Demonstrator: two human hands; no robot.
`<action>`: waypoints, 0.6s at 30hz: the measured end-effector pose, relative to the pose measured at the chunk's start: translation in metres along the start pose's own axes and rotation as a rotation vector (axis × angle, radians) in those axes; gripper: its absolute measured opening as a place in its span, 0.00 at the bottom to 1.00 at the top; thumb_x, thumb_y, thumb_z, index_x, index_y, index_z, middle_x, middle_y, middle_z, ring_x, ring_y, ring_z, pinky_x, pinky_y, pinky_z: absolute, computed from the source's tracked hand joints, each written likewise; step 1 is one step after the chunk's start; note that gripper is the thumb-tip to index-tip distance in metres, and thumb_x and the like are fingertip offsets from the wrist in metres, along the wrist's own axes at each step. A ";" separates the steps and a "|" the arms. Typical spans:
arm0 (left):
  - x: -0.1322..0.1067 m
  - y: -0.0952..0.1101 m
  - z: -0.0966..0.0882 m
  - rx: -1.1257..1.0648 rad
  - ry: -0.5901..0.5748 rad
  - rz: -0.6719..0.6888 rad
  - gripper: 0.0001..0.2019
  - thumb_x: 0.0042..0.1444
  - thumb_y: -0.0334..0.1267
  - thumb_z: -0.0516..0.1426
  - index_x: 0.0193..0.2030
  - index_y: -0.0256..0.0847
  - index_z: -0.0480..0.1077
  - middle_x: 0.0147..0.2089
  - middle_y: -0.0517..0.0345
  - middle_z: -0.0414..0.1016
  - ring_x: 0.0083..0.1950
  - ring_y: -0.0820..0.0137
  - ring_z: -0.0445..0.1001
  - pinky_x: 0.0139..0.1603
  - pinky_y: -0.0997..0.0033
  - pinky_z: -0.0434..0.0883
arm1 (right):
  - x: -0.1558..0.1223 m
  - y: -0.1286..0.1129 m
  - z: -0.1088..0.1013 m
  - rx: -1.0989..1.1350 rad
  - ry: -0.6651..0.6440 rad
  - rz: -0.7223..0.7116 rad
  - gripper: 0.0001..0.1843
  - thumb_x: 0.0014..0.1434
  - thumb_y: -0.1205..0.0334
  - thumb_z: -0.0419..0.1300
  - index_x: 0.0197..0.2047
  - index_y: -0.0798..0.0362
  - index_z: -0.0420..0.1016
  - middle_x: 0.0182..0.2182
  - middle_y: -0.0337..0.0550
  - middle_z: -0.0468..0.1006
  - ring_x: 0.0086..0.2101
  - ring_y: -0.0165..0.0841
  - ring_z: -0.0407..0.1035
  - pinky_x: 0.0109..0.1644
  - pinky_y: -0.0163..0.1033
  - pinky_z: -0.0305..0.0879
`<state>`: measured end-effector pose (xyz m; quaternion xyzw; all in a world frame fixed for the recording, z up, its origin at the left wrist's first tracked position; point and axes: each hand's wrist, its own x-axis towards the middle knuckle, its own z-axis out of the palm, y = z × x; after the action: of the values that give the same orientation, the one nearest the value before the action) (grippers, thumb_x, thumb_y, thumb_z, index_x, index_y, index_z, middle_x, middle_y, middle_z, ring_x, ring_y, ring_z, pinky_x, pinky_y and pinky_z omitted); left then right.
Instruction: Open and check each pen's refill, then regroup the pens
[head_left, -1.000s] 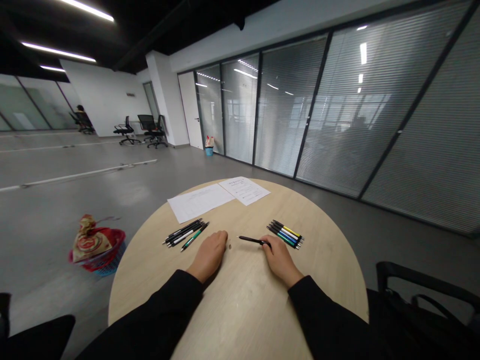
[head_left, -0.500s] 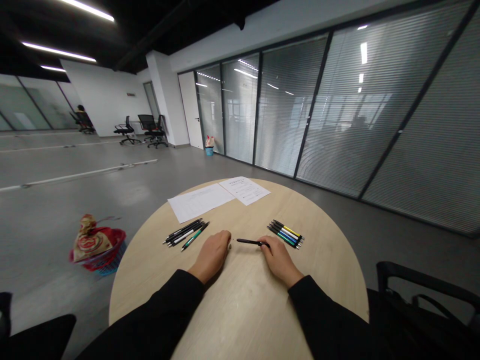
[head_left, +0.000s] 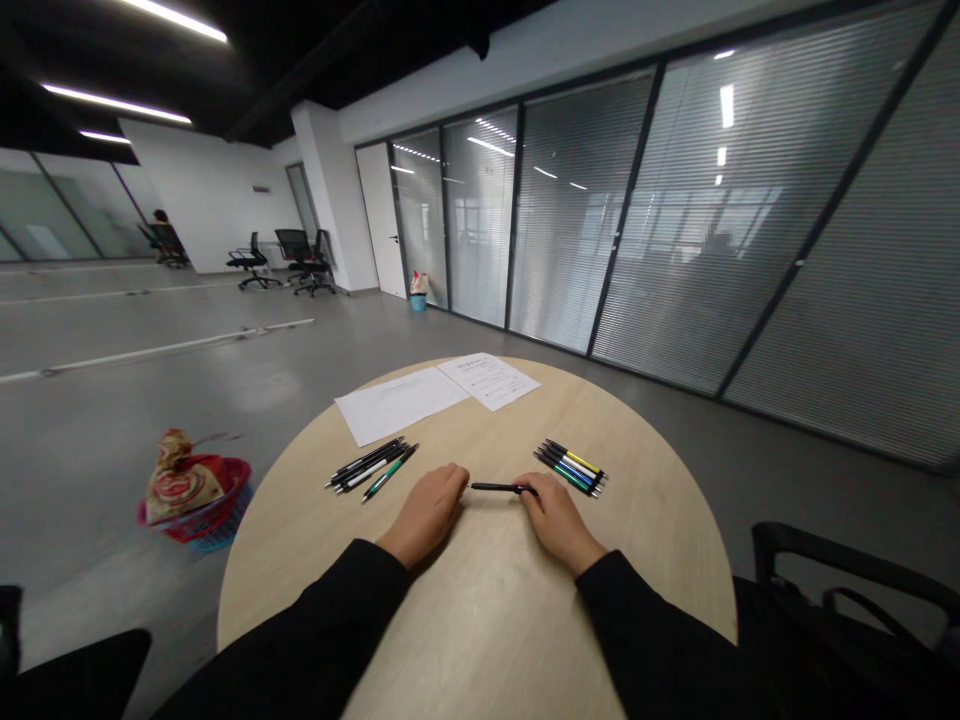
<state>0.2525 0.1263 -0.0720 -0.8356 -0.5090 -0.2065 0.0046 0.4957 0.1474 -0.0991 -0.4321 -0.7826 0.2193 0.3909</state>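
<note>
A black pen (head_left: pixel 495 488) lies level above the table, with my right hand (head_left: pixel 559 520) closed around its right end. My left hand (head_left: pixel 427 515) is closed, its fingertips pinched at the pen's left end around the pen tip, which the fingers mostly hide. Left of my left hand lies a loose group of black and white pens (head_left: pixel 367 465), with a green and black pen (head_left: pixel 390 473) beside it. Beyond my right hand, several pens (head_left: pixel 571 468) with yellow, white, blue and green barrels lie side by side.
Two printed sheets, a left one (head_left: pixel 401 403) and a right one (head_left: pixel 491 380), lie at the far side of the round wooden table (head_left: pixel 480 640). A basket (head_left: pixel 232 500) holding a bag stands on the floor to the left. A black chair (head_left: pixel 855 565) is at the right.
My left fingertips have moved slightly right and now meet the pen's left end; a thin point and small piece seen there before are now covered. My right hand has barely moved.
</note>
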 end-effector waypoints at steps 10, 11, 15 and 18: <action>-0.002 0.001 0.001 -0.214 0.103 -0.025 0.10 0.68 0.39 0.47 0.51 0.40 0.62 0.47 0.49 0.71 0.43 0.63 0.71 0.43 0.64 0.69 | 0.000 0.001 -0.001 0.022 0.023 0.024 0.12 0.62 0.71 0.54 0.44 0.53 0.78 0.41 0.47 0.80 0.44 0.39 0.71 0.53 0.44 0.64; -0.003 0.001 0.001 -0.212 0.113 -0.033 0.10 0.68 0.38 0.47 0.51 0.40 0.62 0.47 0.48 0.71 0.44 0.63 0.71 0.45 0.63 0.70 | 0.000 0.001 -0.001 0.023 0.029 0.025 0.12 0.62 0.71 0.54 0.44 0.53 0.78 0.42 0.47 0.80 0.45 0.39 0.71 0.53 0.44 0.64; -0.002 -0.002 0.000 -0.208 0.119 -0.053 0.08 0.67 0.37 0.47 0.46 0.41 0.65 0.45 0.50 0.70 0.44 0.63 0.71 0.46 0.62 0.69 | 0.000 0.001 -0.001 0.021 0.028 0.023 0.12 0.62 0.71 0.54 0.44 0.53 0.78 0.42 0.47 0.80 0.45 0.39 0.71 0.53 0.44 0.64; -0.001 -0.001 -0.001 -0.224 0.098 -0.038 0.07 0.67 0.36 0.47 0.42 0.42 0.66 0.44 0.51 0.70 0.43 0.63 0.70 0.45 0.63 0.69 | 0.000 -0.002 -0.001 0.007 0.006 0.018 0.12 0.62 0.71 0.54 0.44 0.53 0.78 0.41 0.46 0.80 0.44 0.39 0.71 0.52 0.43 0.64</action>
<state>0.2504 0.1255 -0.0720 -0.8101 -0.4976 -0.3026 -0.0677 0.4961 0.1463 -0.0973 -0.4384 -0.7767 0.2244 0.3927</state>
